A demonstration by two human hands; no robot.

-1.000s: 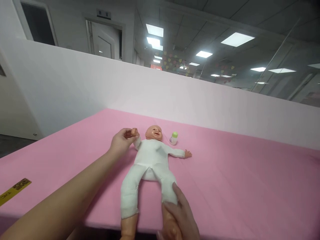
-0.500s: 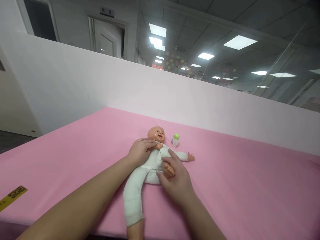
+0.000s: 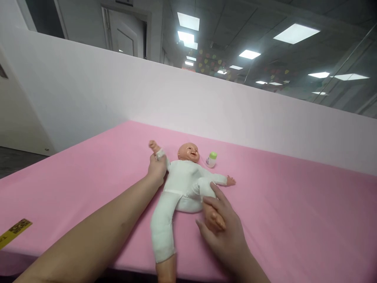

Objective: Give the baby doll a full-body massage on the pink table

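A baby doll (image 3: 184, 177) in a white suit lies on its back on the pink cloth. Its head points to the far side and its face is turned to the right. My left hand (image 3: 157, 168) is wrapped round the doll's arm on the left, which is raised out to the side. The doll's bent leg on the right rests in my right hand (image 3: 225, 226), whose fingers and thumb curl round the foot (image 3: 214, 218). The other leg lies stretched toward me. A small bottle (image 3: 211, 159) with a green cap stands beside the doll's head.
The pink-covered table (image 3: 294, 204) meets a low white wall (image 3: 220, 106) at its far side. On the left front edge is a yellow strip (image 3: 14, 234) with a printed code. Behind the wall are a door and ceiling lights.
My left hand has moved left from the doll's chest, bringing the doll's arm out to the side. My right hand has shifted right and nearer with the foot, and the leg is opened outward.
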